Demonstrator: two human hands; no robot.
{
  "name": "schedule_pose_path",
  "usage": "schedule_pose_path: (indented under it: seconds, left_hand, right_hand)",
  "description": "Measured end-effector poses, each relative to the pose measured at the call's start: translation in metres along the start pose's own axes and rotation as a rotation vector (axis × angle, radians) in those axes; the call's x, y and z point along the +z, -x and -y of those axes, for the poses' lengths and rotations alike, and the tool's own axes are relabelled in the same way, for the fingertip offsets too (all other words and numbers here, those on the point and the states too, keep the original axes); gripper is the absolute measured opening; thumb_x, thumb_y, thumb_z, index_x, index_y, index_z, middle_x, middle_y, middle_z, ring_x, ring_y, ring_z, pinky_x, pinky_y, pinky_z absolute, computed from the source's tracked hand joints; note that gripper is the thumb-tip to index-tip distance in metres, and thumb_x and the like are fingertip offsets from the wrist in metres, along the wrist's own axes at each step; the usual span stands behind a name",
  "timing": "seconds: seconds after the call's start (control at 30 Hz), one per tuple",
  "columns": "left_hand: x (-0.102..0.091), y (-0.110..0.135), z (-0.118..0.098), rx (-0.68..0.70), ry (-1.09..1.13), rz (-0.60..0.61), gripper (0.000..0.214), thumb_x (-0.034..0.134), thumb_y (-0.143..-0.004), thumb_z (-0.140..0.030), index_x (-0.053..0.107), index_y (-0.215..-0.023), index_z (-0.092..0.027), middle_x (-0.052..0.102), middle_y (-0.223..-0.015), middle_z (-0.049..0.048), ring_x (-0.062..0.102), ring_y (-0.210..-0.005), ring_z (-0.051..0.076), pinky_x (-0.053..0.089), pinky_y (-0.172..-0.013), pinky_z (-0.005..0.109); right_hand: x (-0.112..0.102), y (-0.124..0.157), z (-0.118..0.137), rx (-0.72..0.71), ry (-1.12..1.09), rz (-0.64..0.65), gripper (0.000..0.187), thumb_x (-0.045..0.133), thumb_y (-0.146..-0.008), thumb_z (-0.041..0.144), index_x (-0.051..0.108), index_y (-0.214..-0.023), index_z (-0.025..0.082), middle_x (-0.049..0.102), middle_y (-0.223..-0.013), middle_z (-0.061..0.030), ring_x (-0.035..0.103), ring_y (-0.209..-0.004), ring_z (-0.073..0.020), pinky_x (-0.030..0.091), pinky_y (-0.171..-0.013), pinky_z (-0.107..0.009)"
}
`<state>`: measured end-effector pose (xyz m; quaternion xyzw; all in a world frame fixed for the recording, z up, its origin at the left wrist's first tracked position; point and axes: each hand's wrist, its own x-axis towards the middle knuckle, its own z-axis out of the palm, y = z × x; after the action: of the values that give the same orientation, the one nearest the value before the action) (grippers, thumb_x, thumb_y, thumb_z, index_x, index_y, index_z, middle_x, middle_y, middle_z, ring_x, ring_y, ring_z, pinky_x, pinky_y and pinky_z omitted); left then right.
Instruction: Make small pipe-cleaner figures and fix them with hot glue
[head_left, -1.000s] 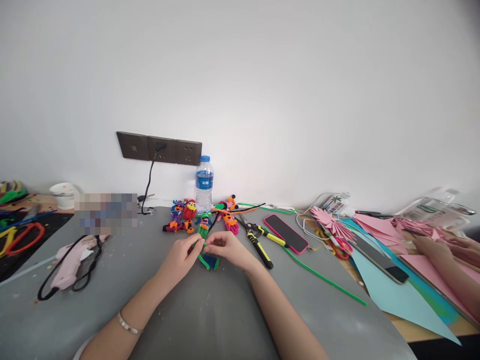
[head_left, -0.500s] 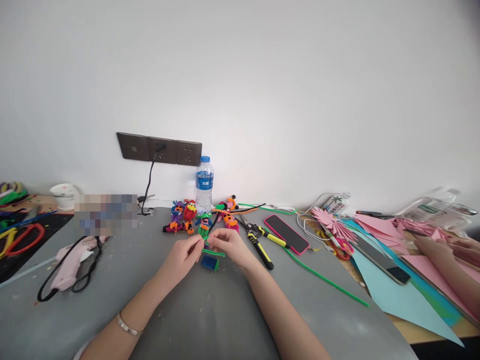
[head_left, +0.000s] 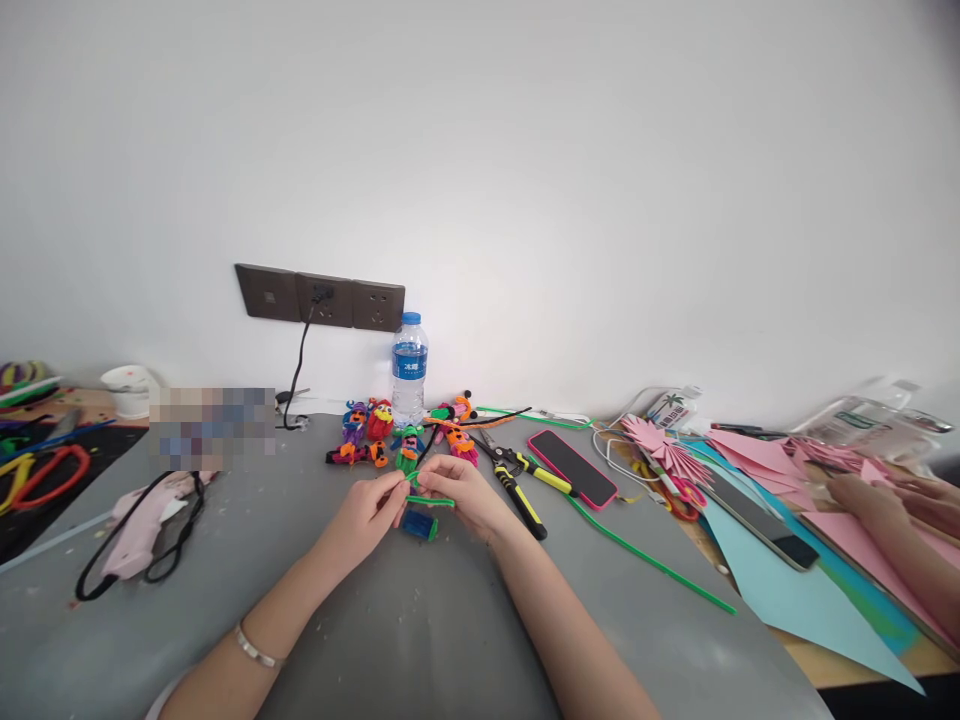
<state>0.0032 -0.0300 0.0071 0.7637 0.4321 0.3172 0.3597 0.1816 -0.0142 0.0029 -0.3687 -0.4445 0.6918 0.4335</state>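
Pinching left hand (head_left: 381, 500): thumb and fingers drawn together, clamped on the green pipe cleaner (head_left: 432, 501), right out in front of the body!
Right hand (head_left: 461, 490): tips closed on the same green piece, just beside the left; the exact contact is partly hidden by the fingers.
Green pipe cleaner: up between the two hands, above the grey tabletop (head_left: 367, 625), one straight length showing beneath the right fingers.
Bend: looks like small shaping work, so the left would do best as the anchor while the right turns the wire in short, gentle nudges.
Grip: close to the bend, I'd say; pinch too far out and the curve may go wide, squeeze too hard and the fuzz may flatten.
Blue piece (head_left: 418, 525): lying just below the fingers, green at one end, so wrists should ride clear.
Pliers (head_left: 521, 492): off to the right, within reach should the wire prove stubborn.
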Motion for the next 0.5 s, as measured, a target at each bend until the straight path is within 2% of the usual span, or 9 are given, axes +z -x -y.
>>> schedule_pose_path:
  seconds: [0.2, 0.33, 0.5]
  left_hand:
    - [-0.001, 0.002, -0.001, 0.011, 0.012, -0.023, 0.038, 0.031, -0.096, -0.039, 0.037, -0.063, -0.021, 0.043, -0.052, -0.0053, 0.041, -0.050, 0.012, 0.030, -0.055, 0.025]
    - [-0.001, 0.003, -0.002, 0.019, 0.000, -0.023, 0.037, 0.031, -0.096, -0.038, 0.037, -0.063, -0.021, 0.041, -0.053, -0.0053, 0.040, -0.050, 0.012, 0.029, -0.055, 0.024]
    - [-0.002, 0.002, -0.005, 0.034, -0.045, -0.031, 0.038, 0.031, -0.095, -0.037, 0.037, -0.061, -0.021, 0.040, -0.053, -0.0050, 0.038, -0.050, 0.012, 0.028, -0.054, 0.025]
  right_hand:
    - [0.000, 0.003, 0.003, 0.068, 0.028, 0.048, 0.037, 0.086, -0.057, 0.037, 0.064, -0.075, 0.015, 0.066, -0.069, 0.0001, 0.060, -0.064, -0.0108, 0.044, -0.064, -0.024]
    - [0.001, 0.005, 0.006, 0.083, 0.133, 0.087, 0.036, 0.084, -0.059, 0.040, 0.064, -0.073, 0.014, 0.061, -0.062, 0.0020, 0.050, -0.055, -0.0076, 0.036, -0.054, -0.021]
    - [0.001, 0.007, 0.011, 0.036, 0.279, 0.146, 0.035, 0.078, -0.066, 0.045, 0.063, -0.071, 0.014, 0.052, -0.057, 0.0042, 0.042, -0.052, -0.0072, 0.030, -0.052, -0.022]
